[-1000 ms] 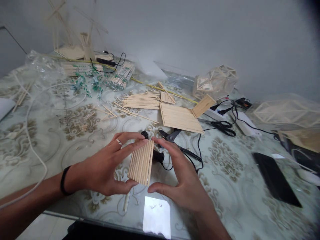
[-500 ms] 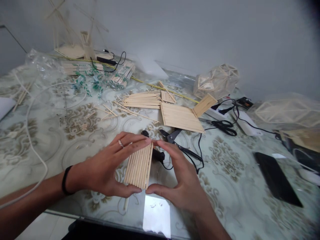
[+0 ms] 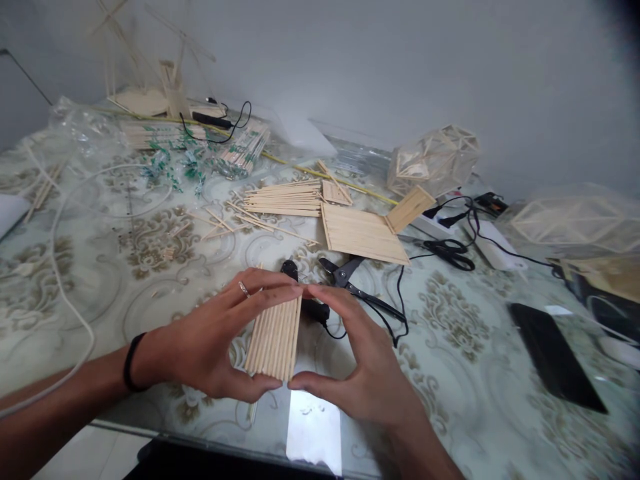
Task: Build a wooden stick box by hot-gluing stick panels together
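Between my two hands is a small panel of thin wooden sticks [image 3: 274,339] laid side by side, tilted above the table near its front edge. My left hand [image 3: 215,340], with a ring and a black wristband, pinches the panel's top and bottom ends between fingers and thumb. My right hand [image 3: 370,357] grips the right edge, index fingertip at the top corner and thumb at the bottom one. Just behind the panel lies a black corded tool [image 3: 315,311], partly hidden by my hands. Black-handled pliers [image 3: 350,277] rest beside it.
Behind are loose wooden sticks [image 3: 283,200] and a larger stick panel [image 3: 365,233] with an upright piece. Scissors [image 3: 447,250], a white power strip [image 3: 495,245] and a black phone [image 3: 555,357] lie to the right. Bagged stick bundles [image 3: 245,150] and a white cable [image 3: 57,253] are left.
The stick panel has tilted slightly and its lower end has shifted a little left. My right fingertips have moved slightly left with its edge. Both hands keep their hold.
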`<action>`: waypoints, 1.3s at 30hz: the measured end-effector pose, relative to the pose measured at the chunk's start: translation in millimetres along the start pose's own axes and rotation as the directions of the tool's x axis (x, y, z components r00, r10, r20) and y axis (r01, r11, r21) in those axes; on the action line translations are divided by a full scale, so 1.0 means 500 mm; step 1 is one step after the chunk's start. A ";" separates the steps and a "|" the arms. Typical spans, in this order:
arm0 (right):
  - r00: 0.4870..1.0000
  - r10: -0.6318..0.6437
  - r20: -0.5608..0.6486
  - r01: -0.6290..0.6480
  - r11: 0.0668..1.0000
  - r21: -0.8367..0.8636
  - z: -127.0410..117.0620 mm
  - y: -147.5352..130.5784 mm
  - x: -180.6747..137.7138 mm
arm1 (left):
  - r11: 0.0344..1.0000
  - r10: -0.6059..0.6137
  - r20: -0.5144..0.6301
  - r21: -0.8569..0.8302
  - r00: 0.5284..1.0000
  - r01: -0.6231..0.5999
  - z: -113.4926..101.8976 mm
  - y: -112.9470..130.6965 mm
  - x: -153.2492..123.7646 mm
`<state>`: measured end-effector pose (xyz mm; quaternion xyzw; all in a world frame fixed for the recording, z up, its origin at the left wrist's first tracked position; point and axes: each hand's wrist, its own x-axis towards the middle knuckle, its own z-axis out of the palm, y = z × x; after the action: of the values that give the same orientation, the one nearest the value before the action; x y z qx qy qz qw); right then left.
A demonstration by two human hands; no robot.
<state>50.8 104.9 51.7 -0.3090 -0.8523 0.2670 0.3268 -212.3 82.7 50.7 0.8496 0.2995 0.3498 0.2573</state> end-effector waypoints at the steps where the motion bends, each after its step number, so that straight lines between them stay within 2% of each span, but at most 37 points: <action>1: 1.000 -0.002 0.004 0.002 1.000 -0.003 0.000 0.000 0.000 | 1.000 -0.001 0.000 -0.001 1.000 0.001 0.000 0.000 0.001; 19: 1.000 0.026 0.011 -0.026 0.999 0.027 0.006 0.003 0.000 | 0.997 -0.067 -0.012 0.030 0.998 0.067 0.009 -0.001 -0.004; 39: 0.995 0.090 -0.032 -0.082 0.979 0.187 0.019 -0.001 -0.005 | 0.986 0.020 -0.107 0.165 0.994 -0.003 0.013 0.010 0.003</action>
<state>45.3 100.2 44.9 -0.3191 -0.8027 0.3528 0.3596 -205.1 78.9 50.5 0.8494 0.3359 0.3708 0.1676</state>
